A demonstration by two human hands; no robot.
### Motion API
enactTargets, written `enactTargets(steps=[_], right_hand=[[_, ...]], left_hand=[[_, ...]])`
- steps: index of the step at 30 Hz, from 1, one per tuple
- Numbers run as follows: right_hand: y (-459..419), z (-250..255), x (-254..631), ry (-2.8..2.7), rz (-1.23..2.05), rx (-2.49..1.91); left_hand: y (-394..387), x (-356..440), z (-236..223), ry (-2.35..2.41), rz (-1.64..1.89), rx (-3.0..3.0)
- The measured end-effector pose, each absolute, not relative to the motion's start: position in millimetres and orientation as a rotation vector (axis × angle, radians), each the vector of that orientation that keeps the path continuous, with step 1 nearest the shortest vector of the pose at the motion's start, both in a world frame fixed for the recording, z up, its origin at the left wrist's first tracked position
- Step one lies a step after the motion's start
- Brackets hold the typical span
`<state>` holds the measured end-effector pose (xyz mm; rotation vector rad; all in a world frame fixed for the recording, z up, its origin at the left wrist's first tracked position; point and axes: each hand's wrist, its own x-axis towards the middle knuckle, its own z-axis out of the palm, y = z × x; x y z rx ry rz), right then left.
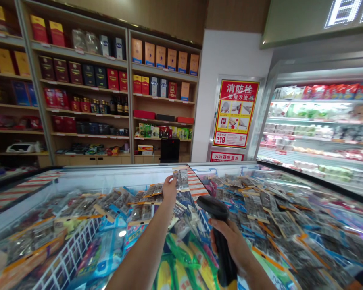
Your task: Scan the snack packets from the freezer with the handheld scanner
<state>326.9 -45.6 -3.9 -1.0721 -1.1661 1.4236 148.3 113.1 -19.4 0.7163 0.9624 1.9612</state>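
Note:
My left hand (169,189) reaches out over an open chest freezer (87,173) and pinches a small clear packet (181,179) of dark frozen food, lifted above the other packs. My right hand (230,237) is wrapped round the black handle of a handheld barcode scanner (218,225), its head pointing towards the lifted packet. Below both arms lie several bagged goods, including yellow corn packs (175,270) and blue bags (105,253).
The freezer is full of flat packets with orange labels (269,209), split by a white wire divider (69,253). Wooden shelves of boxed goods and bottles (87,92) stand behind. A refrigerated display case (317,125) is at right, beside a red fire-hydrant poster (236,112).

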Motion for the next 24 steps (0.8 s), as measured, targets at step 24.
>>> enactTargets(steps=[24], right_hand=[[-49, 4, 417, -0.935, 1.143, -1.150]], left_hand=[[43, 91, 29, 2.443, 1.133, 1.382]])
